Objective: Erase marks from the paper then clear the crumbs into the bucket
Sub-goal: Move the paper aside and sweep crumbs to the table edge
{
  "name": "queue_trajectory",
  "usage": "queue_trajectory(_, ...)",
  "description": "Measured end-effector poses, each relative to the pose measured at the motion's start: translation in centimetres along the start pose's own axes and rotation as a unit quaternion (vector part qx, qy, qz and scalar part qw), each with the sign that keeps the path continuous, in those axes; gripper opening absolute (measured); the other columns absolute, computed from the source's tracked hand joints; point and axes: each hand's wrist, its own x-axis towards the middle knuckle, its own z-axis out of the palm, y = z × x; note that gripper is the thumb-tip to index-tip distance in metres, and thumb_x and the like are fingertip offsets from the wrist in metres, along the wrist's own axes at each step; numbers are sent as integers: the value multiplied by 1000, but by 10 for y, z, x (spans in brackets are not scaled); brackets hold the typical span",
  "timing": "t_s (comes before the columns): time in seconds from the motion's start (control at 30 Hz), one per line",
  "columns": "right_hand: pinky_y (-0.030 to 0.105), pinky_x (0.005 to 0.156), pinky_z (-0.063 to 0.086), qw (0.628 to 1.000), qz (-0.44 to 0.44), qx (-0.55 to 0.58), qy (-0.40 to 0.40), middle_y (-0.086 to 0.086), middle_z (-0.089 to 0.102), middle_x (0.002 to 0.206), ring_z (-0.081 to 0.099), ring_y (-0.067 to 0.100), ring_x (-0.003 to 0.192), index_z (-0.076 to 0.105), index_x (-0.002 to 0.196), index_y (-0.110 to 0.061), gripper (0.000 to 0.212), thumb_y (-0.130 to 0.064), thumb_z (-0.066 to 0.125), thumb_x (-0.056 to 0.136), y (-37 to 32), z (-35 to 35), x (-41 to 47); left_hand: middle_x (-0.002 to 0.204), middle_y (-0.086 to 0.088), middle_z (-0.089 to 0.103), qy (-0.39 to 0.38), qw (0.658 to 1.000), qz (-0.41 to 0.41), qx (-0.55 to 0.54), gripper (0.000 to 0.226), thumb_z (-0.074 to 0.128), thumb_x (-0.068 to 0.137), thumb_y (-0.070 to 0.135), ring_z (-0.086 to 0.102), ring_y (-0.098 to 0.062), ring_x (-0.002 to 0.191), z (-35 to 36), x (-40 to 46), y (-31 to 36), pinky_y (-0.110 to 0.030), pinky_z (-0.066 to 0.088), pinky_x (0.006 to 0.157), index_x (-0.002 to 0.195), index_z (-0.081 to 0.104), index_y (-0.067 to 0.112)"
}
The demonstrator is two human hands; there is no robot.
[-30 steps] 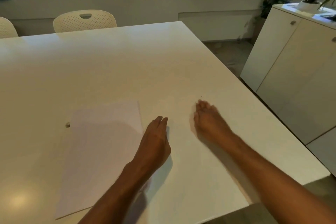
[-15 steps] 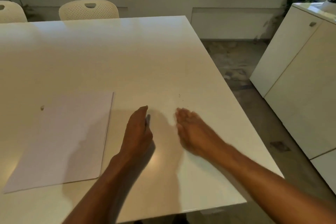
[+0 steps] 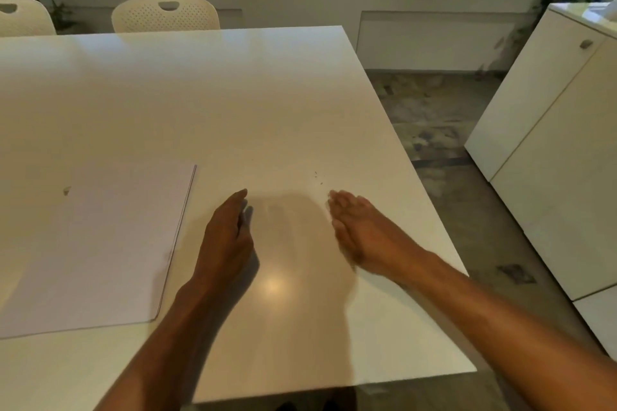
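Only crumbs (image 3: 319, 178) on table (image 3: 207, 103)

So on the one white table (image 3: 200, 103) there's one sheet of paper (image 3: 100, 243), one small brownish bit (image 3: 66, 190) just off its far-left corner, and a few dark crumbs (image 3: 319, 178). Two hands are out: left hand (image 3: 227, 237), right hand (image 3: 364, 237). Two perforated chairs (image 3: 165, 15) (image 3: 20, 18) sit behind, plus one white cabinet (image 3: 551, 143).

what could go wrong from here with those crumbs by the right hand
1. The crumbs are few and tiny, lying just beyond the right hand; a fast sweep may scatter them rather than gather them.
2. They sit near the table edge and no bucket is in view, so they could fall to the floor.
3. The left hand is beside the paper and might shift it.
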Motion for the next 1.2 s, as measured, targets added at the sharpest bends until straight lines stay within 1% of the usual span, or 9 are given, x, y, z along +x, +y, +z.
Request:
queue_trajectory(0.1, 39, 114, 24, 990, -142, -2, 21, 15, 48, 143, 36, 24, 137, 50, 135, 0, 50, -29, 24, 103, -51, 5, -37, 145, 4, 50, 4, 1000, 20, -4, 43, 38, 104, 16, 45, -5, 136, -3, 7, -4, -38, 32, 118, 138, 51, 38)
queue_trajectory(0.23, 33, 115, 19, 969, -237, -12, -63, 8, 41, 149, 35, 19, 139, 45, 142, -7, 47, -29, 28, 104, -67, 4, -56, 145, 5, 49, -10, 997, 43, 64, 43, 39, 104, 17, 43, -5, 134, -6, 11, -11, -34, 32, 116, 143, 47, 33)
queue_trajectory(0.3, 32, 113, 20, 982, -177, -29, -65, 10, 44, 147, 41, 22, 135, 44, 142, -5, 50, -31, 24, 103, -40, 4, -30, 145, 8, 50, 0, 999, 30, 23, 43, 38, 102, 23, 44, -5, 137, -4, 10, -14, -41, 33, 118, 138, 48, 47)
queue_trajectory(0.47, 30, 119, 8, 1000, 8, -9, -18, 8, 28, 157, 20, 16, 145, 31, 149, -8, 53, -32, 20, 103, 1, 3, 20, 147, 4, 47, -4, 997, 2, -77, 47, 35, 101, 6, 41, -2, 138, 3, 4, -7, -40, 30, 119, 140, 50, 27)
queue_trajectory(0.57, 37, 115, 25, 997, -72, -3, 31, 17, 49, 142, 41, 26, 136, 51, 134, 1, 58, -32, 15, 102, -52, 12, 28, 148, 4, 46, -2, 999, 18, -45, 48, 34, 103, 5, 40, -2, 138, 0, 5, -7, -39, 31, 119, 143, 48, 27)
queue_trajectory(0.67, 37, 120, 12, 994, -105, 21, -31, 9, 22, 157, 17, 20, 146, 26, 149, -8, 57, -36, 11, 103, -95, 26, 40, 149, 7, 46, -15, 999, 34, 0, 45, 35, 105, 14, 42, -1, 137, -1, 6, -8, -37, 34, 117, 143, 43, 38)
queue_trajectory(0.93, 33, 118, 0, 981, 192, -32, 13, 12, 14, 160, 10, 22, 147, 19, 151, -3, 52, -25, 21, 104, -30, 22, 76, 150, 13, 43, -21, 1000, 19, -4, 56, 35, 99, 15, 42, -5, 139, -3, 11, -15, -47, 32, 118, 140, 41, 52)
queue_trajectory(1.1, 43, 120, 13, 998, 57, -1, 26, 18, 21, 157, 17, 29, 146, 27, 148, -1, 49, -24, 22, 104, -94, 36, 113, 150, 7, 45, -3, 999, 41, 34, 50, 36, 105, 14, 43, -4, 136, -2, 12, -15, -39, 35, 116, 149, 36, 37)
queue_trajectory(1.2, 48, 118, 18, 995, 88, -41, 19, 21, 25, 154, 22, 33, 144, 38, 141, 3, 45, -14, 36, 99, -81, 36, 135, 150, 10, 44, -8, 999, 35, 10, 50, 37, 104, 15, 42, 1, 135, -3, 12, -17, -35, 33, 116, 149, 36, 38)
